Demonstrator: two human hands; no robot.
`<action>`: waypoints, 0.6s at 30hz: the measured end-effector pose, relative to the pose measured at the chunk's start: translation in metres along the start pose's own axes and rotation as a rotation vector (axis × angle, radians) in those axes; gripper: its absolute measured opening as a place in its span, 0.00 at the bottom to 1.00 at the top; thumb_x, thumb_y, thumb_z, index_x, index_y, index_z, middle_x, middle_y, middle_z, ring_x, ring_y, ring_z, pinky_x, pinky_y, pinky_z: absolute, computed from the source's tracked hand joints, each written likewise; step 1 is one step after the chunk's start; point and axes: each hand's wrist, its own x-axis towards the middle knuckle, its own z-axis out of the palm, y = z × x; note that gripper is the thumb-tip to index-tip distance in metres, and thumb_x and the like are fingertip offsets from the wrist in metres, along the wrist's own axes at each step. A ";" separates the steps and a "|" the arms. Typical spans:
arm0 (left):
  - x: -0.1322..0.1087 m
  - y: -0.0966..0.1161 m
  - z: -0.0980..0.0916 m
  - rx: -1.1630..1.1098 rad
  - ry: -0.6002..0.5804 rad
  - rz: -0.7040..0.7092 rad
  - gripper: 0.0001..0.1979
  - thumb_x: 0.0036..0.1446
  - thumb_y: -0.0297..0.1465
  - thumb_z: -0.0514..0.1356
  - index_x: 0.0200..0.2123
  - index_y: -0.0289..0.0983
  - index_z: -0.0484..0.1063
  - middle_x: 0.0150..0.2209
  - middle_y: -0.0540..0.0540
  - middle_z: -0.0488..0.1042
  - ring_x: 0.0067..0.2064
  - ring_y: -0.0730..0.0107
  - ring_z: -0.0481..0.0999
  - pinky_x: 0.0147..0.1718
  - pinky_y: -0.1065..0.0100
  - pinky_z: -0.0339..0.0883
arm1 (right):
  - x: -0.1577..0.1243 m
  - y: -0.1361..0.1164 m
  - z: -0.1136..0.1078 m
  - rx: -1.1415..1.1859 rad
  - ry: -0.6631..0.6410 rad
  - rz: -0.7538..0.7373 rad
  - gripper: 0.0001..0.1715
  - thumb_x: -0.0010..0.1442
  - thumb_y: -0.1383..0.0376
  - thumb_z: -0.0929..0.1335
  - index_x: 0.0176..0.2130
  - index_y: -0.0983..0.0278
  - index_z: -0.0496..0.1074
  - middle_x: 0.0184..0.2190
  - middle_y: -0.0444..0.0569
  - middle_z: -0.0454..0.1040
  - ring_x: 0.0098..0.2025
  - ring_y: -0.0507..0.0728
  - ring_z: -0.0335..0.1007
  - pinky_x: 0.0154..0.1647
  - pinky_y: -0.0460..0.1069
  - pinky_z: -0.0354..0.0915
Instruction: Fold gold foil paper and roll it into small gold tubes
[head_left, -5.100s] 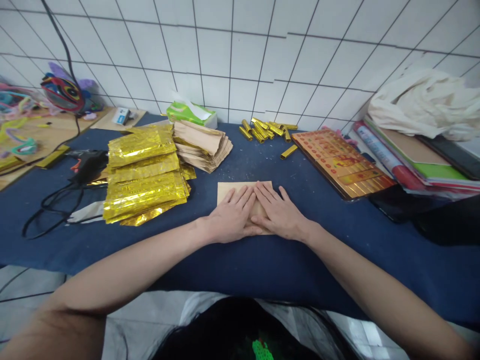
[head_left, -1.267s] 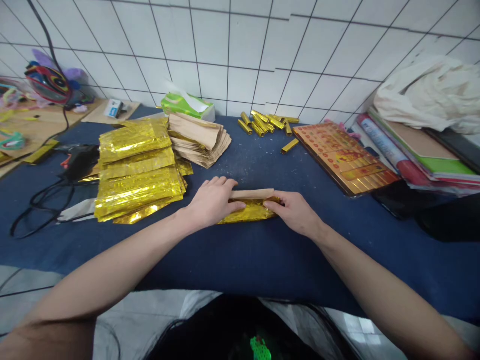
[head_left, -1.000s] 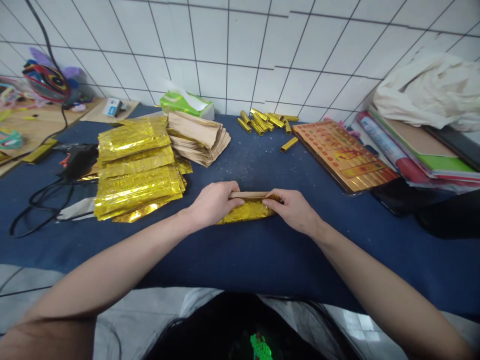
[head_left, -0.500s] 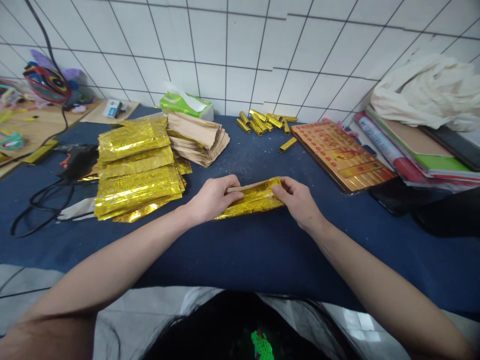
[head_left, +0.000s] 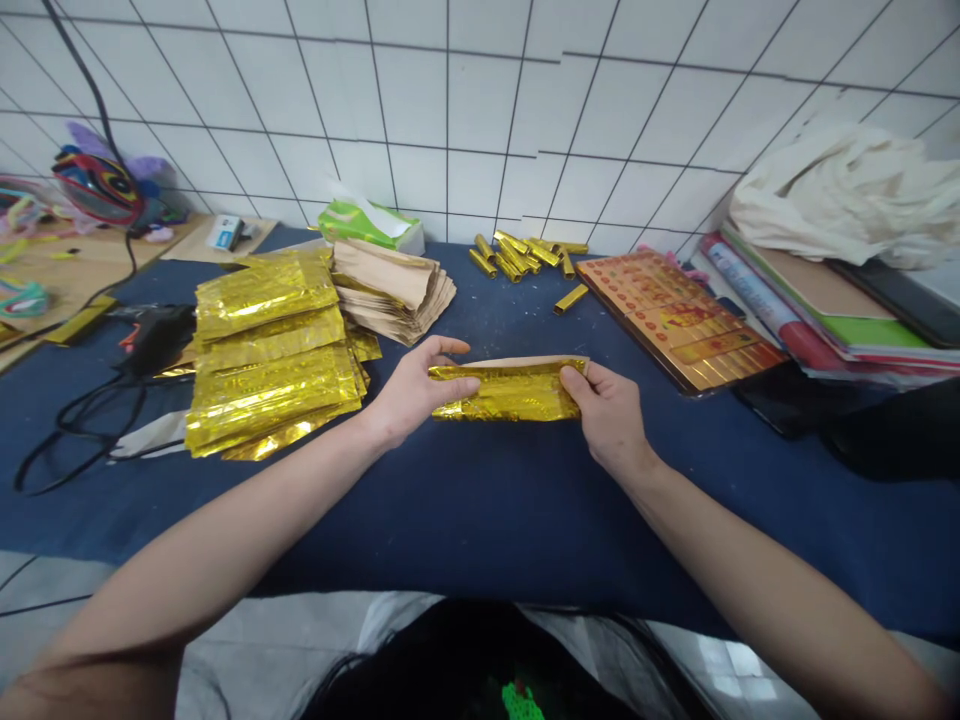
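Note:
Both my hands hold one folded sheet of gold foil paper [head_left: 510, 393] a little above the blue table [head_left: 465, 500]. My left hand [head_left: 409, 390] pinches its left end with thumb and fingers. My right hand [head_left: 611, 415] pinches its right end. The sheet's brown paper back shows along its top edge. To the left lies a stack of gold foil sheets [head_left: 270, 350], and behind it a pile of brown-backed sheets [head_left: 394, 290].
Several small folded gold pieces [head_left: 525, 255] lie near the tiled wall. A red and gold printed pack [head_left: 675, 320] sits to the right, beside books and a white cloth [head_left: 847, 190]. A green tissue pack [head_left: 367, 225], a black glue gun [head_left: 157, 335] and cables lie at the left.
The flat brown sheet I pressed on the table is now folded with gold outward. Over the last second my hands lifted it off the table and held it by both ends.

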 end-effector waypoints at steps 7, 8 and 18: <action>-0.003 -0.007 0.006 -0.301 0.022 -0.105 0.22 0.36 0.32 0.68 0.37 0.33 0.68 0.30 0.49 0.72 0.32 0.74 0.71 0.35 0.70 0.63 | -0.005 -0.005 0.001 -0.052 0.034 -0.045 0.15 0.54 0.55 0.67 0.32 0.64 0.74 0.25 0.44 0.72 0.26 0.53 0.68 0.27 0.49 0.67; -0.003 -0.008 0.007 -0.310 0.002 -0.102 0.19 0.37 0.33 0.68 0.33 0.33 0.69 0.29 0.50 0.72 0.30 0.75 0.71 0.34 0.71 0.62 | -0.005 -0.005 0.001 -0.058 0.031 -0.042 0.15 0.54 0.55 0.67 0.33 0.63 0.74 0.25 0.44 0.72 0.27 0.54 0.69 0.28 0.50 0.68; 0.006 -0.020 0.001 -0.008 0.100 0.120 0.11 0.43 0.34 0.64 0.26 0.34 0.67 0.24 0.53 0.68 0.26 0.77 0.67 0.27 0.73 0.61 | 0.000 -0.006 0.001 -0.100 -0.066 -0.004 0.12 0.52 0.56 0.68 0.32 0.63 0.69 0.25 0.44 0.71 0.28 0.53 0.68 0.30 0.49 0.66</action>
